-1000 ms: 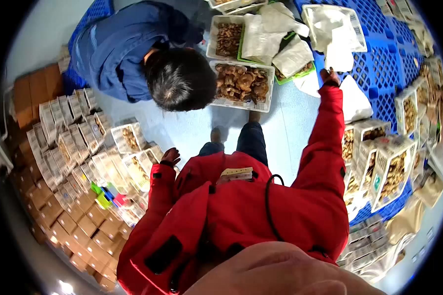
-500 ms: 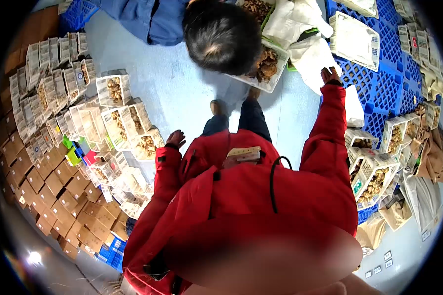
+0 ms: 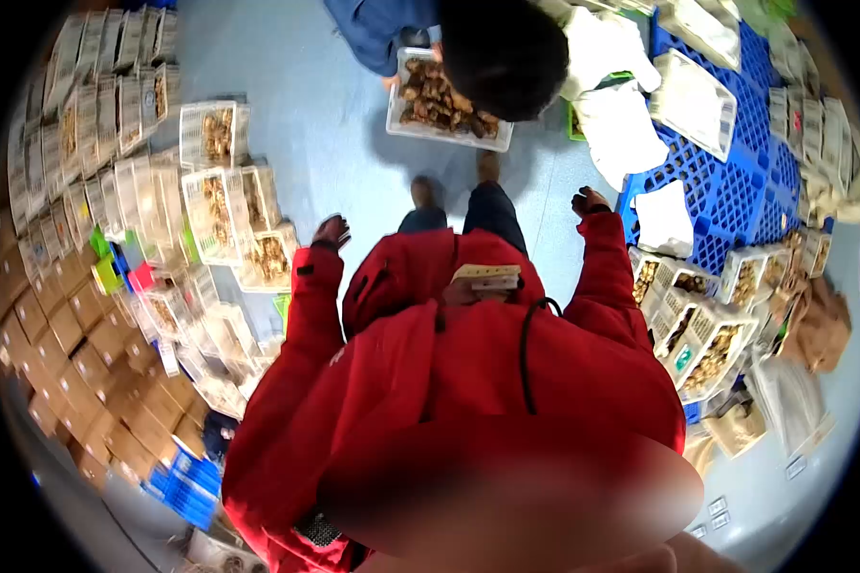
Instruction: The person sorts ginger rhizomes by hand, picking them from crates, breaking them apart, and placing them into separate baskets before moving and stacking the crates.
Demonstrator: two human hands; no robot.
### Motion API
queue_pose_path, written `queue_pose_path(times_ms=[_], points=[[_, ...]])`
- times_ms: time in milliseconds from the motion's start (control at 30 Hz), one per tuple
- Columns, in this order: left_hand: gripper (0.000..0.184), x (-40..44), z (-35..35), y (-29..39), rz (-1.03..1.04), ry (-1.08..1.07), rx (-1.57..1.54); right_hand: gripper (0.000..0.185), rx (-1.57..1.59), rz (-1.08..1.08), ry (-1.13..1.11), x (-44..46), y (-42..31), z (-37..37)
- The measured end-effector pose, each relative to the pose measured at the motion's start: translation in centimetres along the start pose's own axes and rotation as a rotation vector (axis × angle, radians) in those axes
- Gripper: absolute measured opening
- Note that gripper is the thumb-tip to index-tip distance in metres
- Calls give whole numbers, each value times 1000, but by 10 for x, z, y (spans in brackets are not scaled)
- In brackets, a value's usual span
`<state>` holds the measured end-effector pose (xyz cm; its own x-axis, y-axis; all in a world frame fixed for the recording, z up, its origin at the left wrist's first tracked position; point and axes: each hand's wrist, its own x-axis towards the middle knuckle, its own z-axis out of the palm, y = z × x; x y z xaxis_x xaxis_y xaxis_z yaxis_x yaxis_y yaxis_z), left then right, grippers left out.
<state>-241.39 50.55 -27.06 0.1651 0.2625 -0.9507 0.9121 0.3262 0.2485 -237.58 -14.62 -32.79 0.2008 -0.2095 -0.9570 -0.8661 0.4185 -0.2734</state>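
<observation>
My left hand (image 3: 332, 231) hangs beside my red jacket with its fingers apart, holding nothing. It is nearest a white crate of brown mushroom-like lumps (image 3: 266, 260), without touching it. Out on the other side, my right hand (image 3: 590, 201) is off the floor, its fingers loosely bent and nothing visible in them. A blue pallet (image 3: 640, 181) and a white cloth or bag (image 3: 621, 134) lie nearest to it. Ahead of my feet, a person in blue (image 3: 368, 29) bends over a white crate (image 3: 449, 140) filled with similar brown lumps, one hand at its left side.
Stacks of white crates (image 3: 96, 105) and cardboard boxes (image 3: 96, 363) line the left. More filled crates (image 3: 717, 353) stand close on the right. A white crate (image 3: 695, 100) rests on the pallets. Blue-grey floor (image 3: 287, 124) lies ahead.
My right hand has come down and inward, its fingers more bent. The person in blue and the filled crate have shifted left, away from the white cloths. My view has turned somewhat.
</observation>
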Motion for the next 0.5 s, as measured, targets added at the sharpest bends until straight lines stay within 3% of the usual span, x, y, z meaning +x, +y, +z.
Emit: queue_pose_path(times_ms=[100,167,233,333,367,400,433,467,500], points=[[40,-22,-11,-10,6,-35,-297,14,-339,-109,-72,0,-23,45],[39,-50,-3,-32,115,85,-309,13,-582,-159,-136,-2,-25,75],[41,-73,7,-49,93,140,-321,18,-500,219,-444,19,-30,129],[39,-96,10,-103,73,146,-444,27,-926,-118,-398,80,-1,215],[39,-96,4,-136,117,114,-485,29,-948,-176,-425,68,12,237],[39,-105,6,-145,21,161,-569,32,-969,-236,-450,53,24,260],[40,-114,7,-155,-79,202,-649,35,-878,-223,-501,10,23,286],[38,-97,-8,-203,-35,100,-750,32,-897,-155,-520,-28,27,299],[40,-123,8,-192,-109,285,-714,29,-912,-91,-536,-61,27,314]])
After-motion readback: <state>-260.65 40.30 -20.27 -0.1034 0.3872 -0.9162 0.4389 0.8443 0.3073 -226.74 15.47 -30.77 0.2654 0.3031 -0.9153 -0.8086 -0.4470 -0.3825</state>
